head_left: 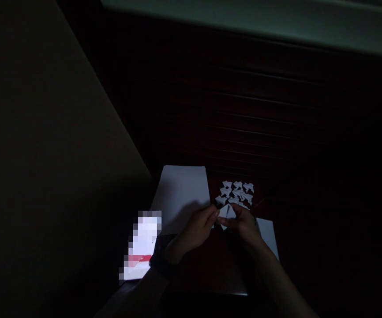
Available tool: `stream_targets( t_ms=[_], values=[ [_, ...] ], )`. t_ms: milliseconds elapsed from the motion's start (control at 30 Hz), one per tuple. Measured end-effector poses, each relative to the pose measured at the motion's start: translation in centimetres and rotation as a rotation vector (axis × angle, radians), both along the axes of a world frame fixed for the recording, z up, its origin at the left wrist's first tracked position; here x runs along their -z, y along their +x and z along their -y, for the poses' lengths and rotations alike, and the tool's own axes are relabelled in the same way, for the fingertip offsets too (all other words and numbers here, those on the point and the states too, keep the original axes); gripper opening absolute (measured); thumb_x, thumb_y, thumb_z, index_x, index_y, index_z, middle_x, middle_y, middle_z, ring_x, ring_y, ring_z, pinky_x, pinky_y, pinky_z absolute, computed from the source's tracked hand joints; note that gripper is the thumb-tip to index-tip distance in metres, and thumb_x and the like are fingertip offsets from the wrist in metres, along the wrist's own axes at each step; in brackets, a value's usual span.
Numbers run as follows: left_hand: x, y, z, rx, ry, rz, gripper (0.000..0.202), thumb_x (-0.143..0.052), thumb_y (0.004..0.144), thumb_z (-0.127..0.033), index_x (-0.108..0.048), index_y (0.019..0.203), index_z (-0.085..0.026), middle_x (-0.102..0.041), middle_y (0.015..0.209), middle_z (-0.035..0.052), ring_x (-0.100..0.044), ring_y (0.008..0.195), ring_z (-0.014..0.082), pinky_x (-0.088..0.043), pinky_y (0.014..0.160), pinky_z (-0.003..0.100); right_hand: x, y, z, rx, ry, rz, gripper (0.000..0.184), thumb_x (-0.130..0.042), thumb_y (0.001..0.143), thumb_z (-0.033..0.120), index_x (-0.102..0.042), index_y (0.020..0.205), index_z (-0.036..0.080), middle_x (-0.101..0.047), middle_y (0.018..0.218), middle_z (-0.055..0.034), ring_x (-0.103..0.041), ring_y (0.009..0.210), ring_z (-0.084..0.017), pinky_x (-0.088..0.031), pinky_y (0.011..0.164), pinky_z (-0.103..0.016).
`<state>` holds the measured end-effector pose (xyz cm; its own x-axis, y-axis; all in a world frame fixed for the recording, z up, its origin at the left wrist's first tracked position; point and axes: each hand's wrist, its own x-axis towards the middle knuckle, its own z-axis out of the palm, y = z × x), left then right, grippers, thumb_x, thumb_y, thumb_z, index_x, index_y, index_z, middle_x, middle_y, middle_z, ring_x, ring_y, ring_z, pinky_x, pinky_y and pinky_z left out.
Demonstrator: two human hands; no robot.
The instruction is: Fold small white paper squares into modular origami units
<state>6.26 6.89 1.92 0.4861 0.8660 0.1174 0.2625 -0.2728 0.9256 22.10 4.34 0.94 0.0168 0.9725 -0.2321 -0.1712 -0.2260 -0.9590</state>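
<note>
The scene is very dark. My left hand (196,232) and my right hand (244,225) meet over a dark table, fingers pinched on a small folded white paper piece (226,214) held between them. Just beyond the hands lies a cluster of several small folded white paper pieces (237,192). A white paper sheet (181,194) lies flat behind my left hand. A dark band sits on my left wrist.
A blurred white item with a red stripe (141,247) lies left of my left forearm. Another white sheet edge (268,236) shows under my right arm. A dark slatted wooden surface (260,119) fills the background; a plain wall (45,154) stands left.
</note>
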Motion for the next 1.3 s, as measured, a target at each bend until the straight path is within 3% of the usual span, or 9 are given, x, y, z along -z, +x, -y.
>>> stream_targets(
  t_ms=[233, 567, 967, 1167, 1300],
  values=[
    [0.1, 0.0, 0.2, 0.034, -0.024, 0.014, 0.023, -0.035, 0.089, -0.027, -0.052, 0.075, -0.019, -0.055, 0.069, -0.0001, -0.048, 0.061, 0.0124, -0.035, 0.055, 0.022, 0.3, 0.1, -0.1, -0.002, 0.020, -0.070, 0.032, -0.076, 0.059, 0.028, -0.063, 0.086, 0.016, -0.063, 0.065, -0.0006, -0.053, 0.053, -0.013, -0.036, 0.045, -0.021],
    [0.1, -0.2, 0.1, 0.077, -0.035, -0.039, 0.025, -0.033, 0.091, -0.029, -0.051, 0.078, -0.018, -0.053, 0.070, -0.0003, -0.047, 0.062, 0.0119, -0.035, 0.056, 0.023, -0.4, 0.0, 0.1, -0.046, 0.039, 0.042, 0.044, -0.073, 0.059, 0.026, -0.057, 0.100, 0.021, -0.061, 0.078, -0.0012, -0.051, 0.057, -0.013, -0.033, 0.039, -0.019],
    [0.2, -0.2, 0.1, 0.115, -0.030, -0.079, 0.028, -0.028, 0.093, -0.030, -0.051, 0.085, -0.017, -0.053, 0.074, 0.0001, -0.048, 0.065, 0.0117, -0.036, 0.059, 0.023, 0.4, 0.0, -0.1, -0.013, 0.143, 0.062, 0.041, -0.072, 0.062, 0.018, -0.056, 0.099, 0.023, -0.059, 0.088, -0.0013, -0.055, 0.073, -0.017, -0.045, 0.061, -0.026],
    [-0.1, -0.2, 0.2, 0.099, -0.028, -0.074, 0.027, -0.028, 0.093, -0.029, -0.052, 0.095, -0.017, -0.053, 0.075, 0.0007, -0.048, 0.066, 0.0123, -0.037, 0.059, 0.024, 0.4, 0.7, -0.3, -0.076, 0.123, 0.070, 0.040, -0.072, 0.062, 0.018, -0.057, 0.099, 0.023, -0.060, 0.084, -0.0007, -0.056, 0.069, -0.016, -0.044, 0.056, -0.024],
    [0.1, -0.2, 0.1, 0.096, -0.031, -0.078, 0.028, -0.029, 0.092, -0.029, -0.052, 0.085, -0.017, -0.052, 0.072, -0.0002, -0.045, 0.063, 0.0114, -0.035, 0.056, 0.023, 0.4, 1.2, -0.4, -0.125, 0.084, 0.033, 0.041, -0.072, 0.063, 0.018, -0.056, 0.101, 0.023, -0.062, 0.080, -0.0007, -0.057, 0.066, -0.015, -0.044, 0.056, -0.024]
  ],
)
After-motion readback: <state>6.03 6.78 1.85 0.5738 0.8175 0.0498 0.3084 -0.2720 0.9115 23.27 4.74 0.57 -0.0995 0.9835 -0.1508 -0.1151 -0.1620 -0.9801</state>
